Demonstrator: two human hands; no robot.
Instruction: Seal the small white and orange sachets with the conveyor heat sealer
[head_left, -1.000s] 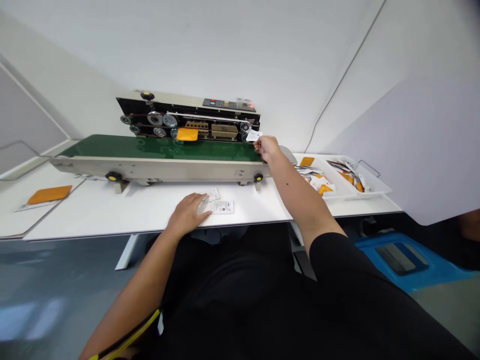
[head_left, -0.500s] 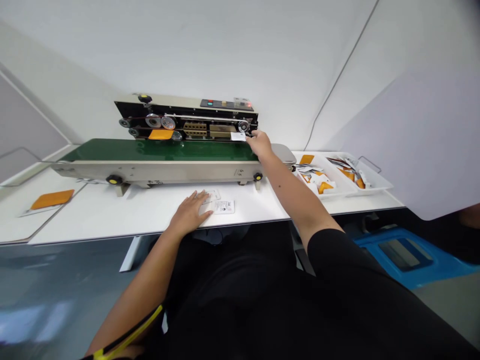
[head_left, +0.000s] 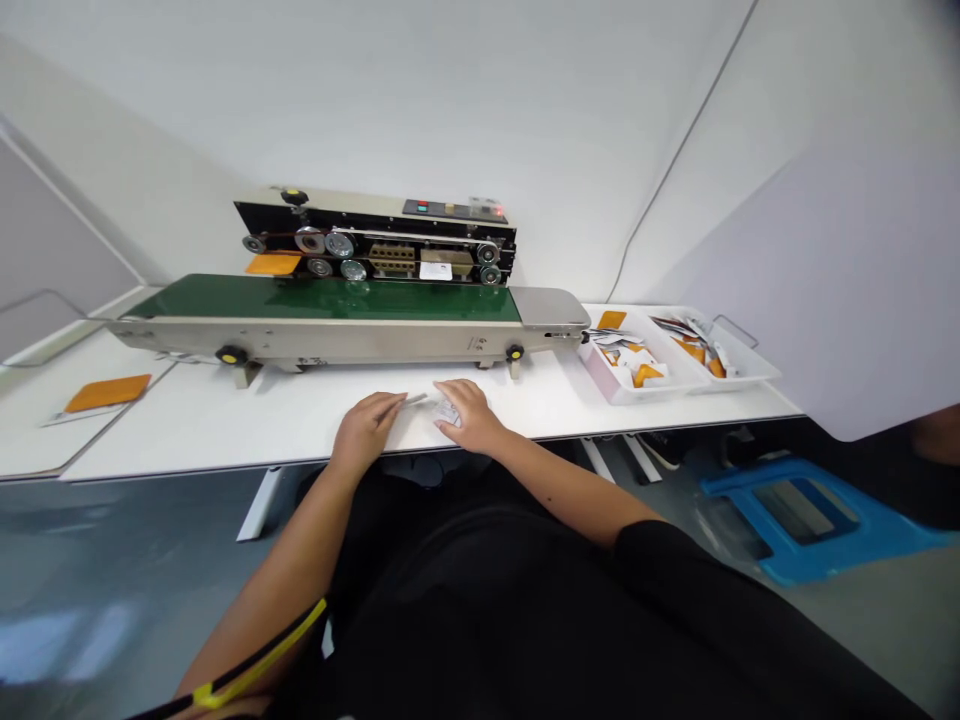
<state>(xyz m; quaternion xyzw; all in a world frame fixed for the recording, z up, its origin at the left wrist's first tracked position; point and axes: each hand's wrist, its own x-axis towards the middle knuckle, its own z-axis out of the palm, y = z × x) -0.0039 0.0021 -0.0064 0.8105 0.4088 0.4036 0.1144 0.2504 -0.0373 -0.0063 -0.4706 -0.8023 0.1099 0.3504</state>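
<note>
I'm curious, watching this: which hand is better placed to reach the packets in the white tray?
Probably the right hand: it lies closer to the white tray, while the left hand sits farther away.

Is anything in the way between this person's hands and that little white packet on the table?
No, nothing visible. The right hand is already touching the white packet. The left hand sits just beside it, with only a thin strip reaching from its fingers toward the packet.

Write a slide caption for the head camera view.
Left hand and right hand handle white packets on a white table before a green-belted band sealer.
</note>
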